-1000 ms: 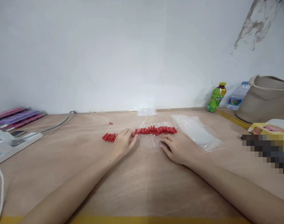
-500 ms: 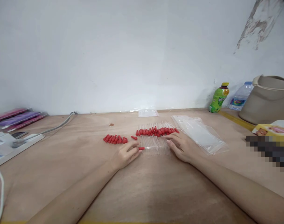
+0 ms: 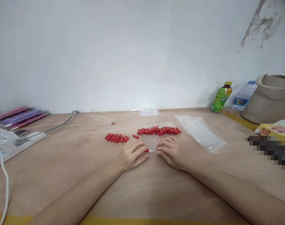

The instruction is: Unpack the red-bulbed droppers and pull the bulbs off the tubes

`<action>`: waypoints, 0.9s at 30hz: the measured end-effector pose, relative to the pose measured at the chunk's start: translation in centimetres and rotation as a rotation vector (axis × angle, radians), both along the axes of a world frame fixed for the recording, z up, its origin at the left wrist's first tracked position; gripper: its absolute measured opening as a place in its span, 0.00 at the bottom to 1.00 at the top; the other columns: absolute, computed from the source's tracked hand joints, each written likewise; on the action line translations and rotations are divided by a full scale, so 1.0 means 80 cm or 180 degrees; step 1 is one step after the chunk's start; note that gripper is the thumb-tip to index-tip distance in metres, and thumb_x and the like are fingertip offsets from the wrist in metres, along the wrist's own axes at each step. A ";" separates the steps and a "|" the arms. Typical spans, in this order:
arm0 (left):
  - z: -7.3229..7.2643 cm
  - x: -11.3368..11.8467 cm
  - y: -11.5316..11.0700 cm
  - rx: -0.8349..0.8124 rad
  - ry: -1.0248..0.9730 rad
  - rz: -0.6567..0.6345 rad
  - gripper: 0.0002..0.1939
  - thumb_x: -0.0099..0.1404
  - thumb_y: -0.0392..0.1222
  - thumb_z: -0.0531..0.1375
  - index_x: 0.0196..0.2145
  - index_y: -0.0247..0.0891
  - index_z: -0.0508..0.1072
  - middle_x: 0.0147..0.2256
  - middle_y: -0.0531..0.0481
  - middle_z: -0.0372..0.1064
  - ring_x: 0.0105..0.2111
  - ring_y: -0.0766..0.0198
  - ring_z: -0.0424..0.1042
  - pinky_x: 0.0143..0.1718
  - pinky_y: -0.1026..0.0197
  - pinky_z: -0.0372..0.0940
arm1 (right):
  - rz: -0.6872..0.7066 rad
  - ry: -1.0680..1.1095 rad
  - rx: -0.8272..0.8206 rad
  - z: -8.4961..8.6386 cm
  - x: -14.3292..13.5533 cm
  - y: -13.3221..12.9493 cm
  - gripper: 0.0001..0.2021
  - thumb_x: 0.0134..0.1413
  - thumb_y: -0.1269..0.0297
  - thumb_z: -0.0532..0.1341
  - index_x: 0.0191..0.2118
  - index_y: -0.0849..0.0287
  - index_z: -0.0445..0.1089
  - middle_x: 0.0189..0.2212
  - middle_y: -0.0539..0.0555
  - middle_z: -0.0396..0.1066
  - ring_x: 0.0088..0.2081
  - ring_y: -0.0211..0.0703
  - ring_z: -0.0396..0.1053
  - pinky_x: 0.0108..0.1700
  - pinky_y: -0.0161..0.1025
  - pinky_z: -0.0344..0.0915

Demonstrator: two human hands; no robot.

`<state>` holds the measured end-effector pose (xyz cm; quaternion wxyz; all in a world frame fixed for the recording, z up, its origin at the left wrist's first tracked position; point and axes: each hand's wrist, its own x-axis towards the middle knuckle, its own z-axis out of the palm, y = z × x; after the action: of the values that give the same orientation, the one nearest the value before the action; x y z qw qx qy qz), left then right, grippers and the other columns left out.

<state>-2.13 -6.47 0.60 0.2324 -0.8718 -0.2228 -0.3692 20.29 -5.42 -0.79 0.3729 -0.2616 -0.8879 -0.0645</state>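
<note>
A clear glass dropper (image 3: pixel 153 151) with a red rubber bulb lies level between my hands. My left hand (image 3: pixel 132 155) pinches its bulb end, and much of the bulb is hidden by the fingers. At the other end, my right hand (image 3: pixel 171 152) has its fingertips closed on the clear tube. Just behind, loose clear tubes (image 3: pixel 150 141) lie side by side. Beyond these is a row of droppers (image 3: pixel 159 130) with red bulbs toward me. Several loose red bulbs (image 3: pixel 116 137) sit left of them, and a single bulb (image 3: pixel 135 136) lies apart.
Clear plastic bags (image 3: pixel 203 134) lie to the right, and another bag (image 3: pixel 149 112) by the wall. At back right stand a green bottle (image 3: pixel 220 98), a water bottle (image 3: pixel 243 97) and a beige bin (image 3: pixel 268 100). A power strip (image 3: pixel 36 137) with cables is at left.
My right hand has moved left and toward me, from beside the tubes onto the dropper's clear end. My left hand has shifted slightly right with the red bulb. The view has tilted slightly.
</note>
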 end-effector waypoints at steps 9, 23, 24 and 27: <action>-0.004 0.012 0.005 0.0405 0.0457 -0.0018 0.06 0.61 0.36 0.56 0.37 0.35 0.68 0.32 0.48 0.72 0.36 0.63 0.70 0.40 0.57 0.64 | 0.0027 -0.0085 0.0153 0.000 -0.010 -0.005 0.09 0.57 0.63 0.54 0.39 0.57 0.70 0.34 0.52 0.73 0.40 0.40 0.65 0.46 0.42 0.55; 0.002 0.011 -0.007 0.0023 0.0505 -0.0001 0.03 0.61 0.37 0.57 0.32 0.35 0.69 0.32 0.50 0.73 0.40 0.61 0.69 0.49 0.53 0.60 | 0.0284 -0.0025 0.0442 -0.001 -0.005 -0.009 0.07 0.56 0.71 0.53 0.31 0.58 0.68 0.29 0.50 0.73 0.36 0.38 0.66 0.46 0.43 0.59; 0.002 0.010 -0.008 0.0023 0.0504 -0.0010 0.03 0.61 0.37 0.57 0.33 0.35 0.69 0.32 0.50 0.73 0.40 0.61 0.69 0.49 0.53 0.60 | 0.0285 -0.0015 0.0473 -0.001 -0.004 -0.010 0.07 0.55 0.71 0.54 0.31 0.58 0.68 0.29 0.50 0.73 0.36 0.38 0.67 0.47 0.43 0.59; 0.001 0.009 -0.009 0.0041 0.0541 -0.0020 0.04 0.61 0.38 0.57 0.33 0.35 0.69 0.33 0.50 0.73 0.39 0.62 0.69 0.48 0.54 0.61 | 0.0299 0.0012 0.0536 -0.003 -0.001 -0.011 0.06 0.55 0.71 0.54 0.33 0.57 0.68 0.30 0.49 0.73 0.38 0.38 0.67 0.48 0.44 0.59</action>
<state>-1.38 -7.17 0.71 0.2549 -0.8992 -0.1971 -0.2960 20.20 -6.32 -1.01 0.3979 -0.1875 -0.8899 -0.1208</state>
